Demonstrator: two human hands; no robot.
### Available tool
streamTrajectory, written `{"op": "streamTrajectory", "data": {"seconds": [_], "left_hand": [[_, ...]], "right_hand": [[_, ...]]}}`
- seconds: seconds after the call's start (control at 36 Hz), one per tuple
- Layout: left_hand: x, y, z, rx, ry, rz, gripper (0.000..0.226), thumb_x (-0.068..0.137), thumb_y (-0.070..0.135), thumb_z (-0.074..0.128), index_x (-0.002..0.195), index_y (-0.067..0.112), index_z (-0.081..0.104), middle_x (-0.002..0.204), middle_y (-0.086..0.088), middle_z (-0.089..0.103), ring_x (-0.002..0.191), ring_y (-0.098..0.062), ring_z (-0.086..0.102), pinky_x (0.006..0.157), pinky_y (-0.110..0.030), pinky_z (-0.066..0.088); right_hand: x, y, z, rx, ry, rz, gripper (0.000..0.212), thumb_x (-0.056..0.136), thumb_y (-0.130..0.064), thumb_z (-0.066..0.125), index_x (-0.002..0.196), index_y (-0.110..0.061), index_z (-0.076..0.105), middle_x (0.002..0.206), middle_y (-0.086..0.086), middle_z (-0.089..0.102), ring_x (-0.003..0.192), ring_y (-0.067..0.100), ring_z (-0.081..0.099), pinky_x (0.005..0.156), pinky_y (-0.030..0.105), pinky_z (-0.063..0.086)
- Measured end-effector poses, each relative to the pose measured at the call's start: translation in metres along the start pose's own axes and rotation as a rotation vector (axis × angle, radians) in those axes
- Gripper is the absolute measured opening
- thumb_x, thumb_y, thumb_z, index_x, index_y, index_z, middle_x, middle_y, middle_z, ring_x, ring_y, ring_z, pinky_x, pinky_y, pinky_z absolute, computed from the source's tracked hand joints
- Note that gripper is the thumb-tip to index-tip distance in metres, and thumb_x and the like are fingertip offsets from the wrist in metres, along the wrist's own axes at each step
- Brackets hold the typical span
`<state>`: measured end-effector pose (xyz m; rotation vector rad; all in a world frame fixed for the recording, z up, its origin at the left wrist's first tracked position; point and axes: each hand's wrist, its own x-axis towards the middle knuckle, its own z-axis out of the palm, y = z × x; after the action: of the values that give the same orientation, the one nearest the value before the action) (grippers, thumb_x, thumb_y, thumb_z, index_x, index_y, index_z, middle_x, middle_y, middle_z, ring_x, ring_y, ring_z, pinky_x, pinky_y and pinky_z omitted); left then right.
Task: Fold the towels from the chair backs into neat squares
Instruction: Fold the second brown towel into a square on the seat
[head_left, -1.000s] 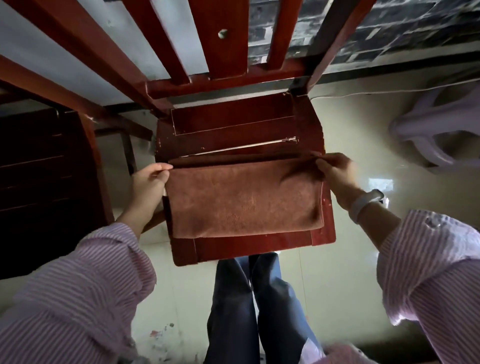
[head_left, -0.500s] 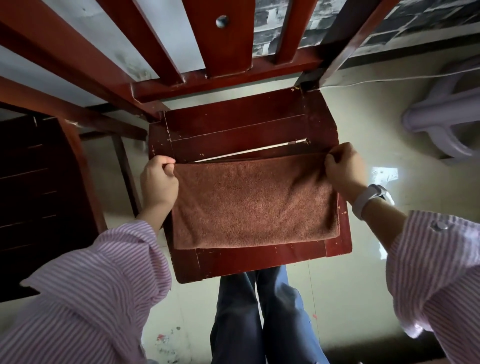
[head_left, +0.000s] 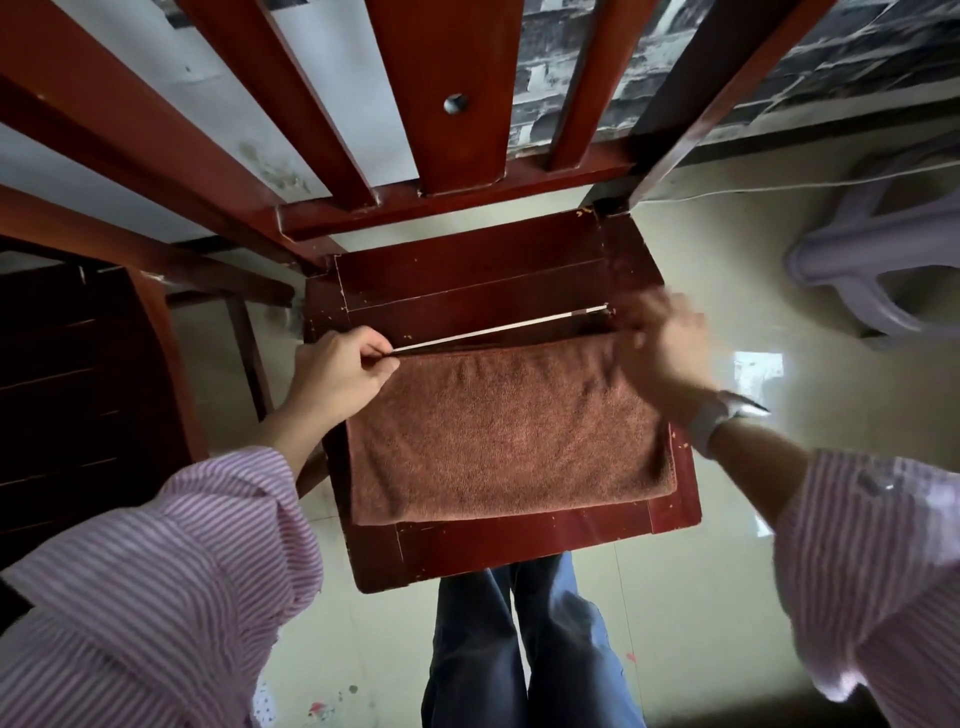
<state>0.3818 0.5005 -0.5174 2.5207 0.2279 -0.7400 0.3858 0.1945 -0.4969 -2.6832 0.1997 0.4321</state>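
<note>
On the chair seat (head_left: 498, 545): brown towel (head_left: 509, 436) folded to a rectangle. Left hand (head_left: 337, 371) pinches its far-left corner. Right hand (head_left: 660, 348) blurred, grip unreadable. Risk: overhanging left edge slips, fold skews.

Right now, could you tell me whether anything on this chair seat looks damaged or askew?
The red-brown wooden chair seat has chipped paint along its edges and joints, showing pale specks. A thin pale stick lies slanted across the seat behind the folded brown terry towel, which sits fairly square.
</note>
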Motion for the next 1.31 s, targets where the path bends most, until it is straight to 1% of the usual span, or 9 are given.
{"op": "streamTrajectory", "data": {"seconds": [0.17,0.36,0.5,0.64,0.78,0.89,1.08,1.19,1.31], "left_hand": [[-0.001,0.002,0.0,0.026,-0.032,0.01,0.016,0.088,0.032,0.057,0.093,0.025,0.07,0.094,0.005,0.07,0.095,-0.018,0.062,0.098,-0.04,0.039],[0.0,-0.007,-0.008,-0.095,-0.123,-0.08,0.013,0.087,0.025,0.059,0.094,0.028,0.07,0.089,0.009,0.067,0.089,-0.023,0.065,0.087,-0.053,0.047],[-0.006,0.002,-0.01,-0.104,0.042,0.135,0.015,0.084,0.011,0.063,0.094,0.016,0.072,0.094,0.004,0.067,0.091,-0.01,0.055,0.096,-0.035,0.04],[-0.006,0.004,-0.008,-0.214,0.123,0.12,0.014,0.084,0.009,0.061,0.093,0.015,0.071,0.095,0.004,0.065,0.09,-0.007,0.057,0.088,-0.021,0.04],[-0.002,-0.005,0.0,-0.037,0.152,0.113,0.014,0.086,0.016,0.061,0.097,0.015,0.068,0.099,0.0,0.069,0.093,-0.016,0.063,0.09,-0.028,0.042],[-0.003,-0.008,0.003,0.035,0.16,-0.017,0.029,0.084,0.032,0.062,0.107,0.014,0.058,0.101,-0.003,0.069,0.095,-0.023,0.064,0.093,-0.039,0.043],[-0.024,-0.025,-0.002,-0.507,-0.007,-0.406,0.052,0.081,0.032,0.066,0.124,0.018,0.04,0.104,-0.004,0.064,0.097,-0.019,0.06,0.09,-0.034,0.042],[-0.039,-0.03,0.007,-0.641,-0.056,-0.464,0.056,0.081,0.025,0.068,0.128,0.017,0.037,0.11,-0.004,0.059,0.103,-0.019,0.057,0.094,-0.035,0.042],[-0.041,-0.034,0.015,-0.437,-0.019,-0.42,0.05,0.082,0.021,0.065,0.124,0.016,0.038,0.106,-0.002,0.054,0.101,-0.024,0.056,0.093,-0.043,0.044]], "right_hand": [[-0.008,-0.058,0.05,-0.158,-0.202,-0.44,0.027,0.092,-0.02,0.045,0.112,-0.015,0.063,0.11,0.009,0.058,0.102,0.029,0.048,0.083,0.043,0.033],[0.004,-0.085,0.068,-0.132,-0.255,-0.354,0.021,0.091,-0.018,0.046,0.099,-0.02,0.066,0.107,0.002,0.056,0.105,0.023,0.041,0.086,0.04,0.029],[0.008,-0.087,0.063,-0.101,-0.37,-0.29,0.021,0.091,-0.029,0.048,0.105,-0.024,0.063,0.115,0.0,0.053,0.112,0.02,0.039,0.092,0.04,0.027],[0.011,-0.086,0.063,-0.096,-0.401,-0.233,0.019,0.089,-0.026,0.051,0.104,-0.02,0.061,0.117,0.001,0.052,0.114,0.02,0.039,0.097,0.04,0.026],[0.015,-0.089,0.067,-0.166,-0.338,-0.265,0.019,0.091,-0.025,0.045,0.104,-0.016,0.055,0.109,0.001,0.059,0.109,0.022,0.045,0.094,0.042,0.027],[0.014,-0.09,0.069,-0.269,-0.301,-0.327,0.021,0.093,-0.023,0.04,0.111,-0.016,0.049,0.11,0.003,0.059,0.108,0.023,0.046,0.092,0.04,0.028],[-0.021,-0.092,0.069,-0.241,-0.028,-0.458,0.03,0.082,-0.019,0.043,0.105,-0.013,0.062,0.103,0.009,0.063,0.092,0.028,0.059,0.081,0.047,0.045],[-0.056,-0.083,0.092,-0.376,-0.222,-0.73,0.049,0.078,-0.026,0.049,0.127,-0.02,0.052,0.133,0.007,0.053,0.125,0.027,0.048,0.101,0.063,0.028],[-0.068,-0.077,0.108,-0.522,-0.331,-0.732,0.051,0.087,-0.038,0.031,0.137,-0.032,0.039,0.147,0.003,0.036,0.136,0.028,0.033,0.103,0.068,0.024]]}}
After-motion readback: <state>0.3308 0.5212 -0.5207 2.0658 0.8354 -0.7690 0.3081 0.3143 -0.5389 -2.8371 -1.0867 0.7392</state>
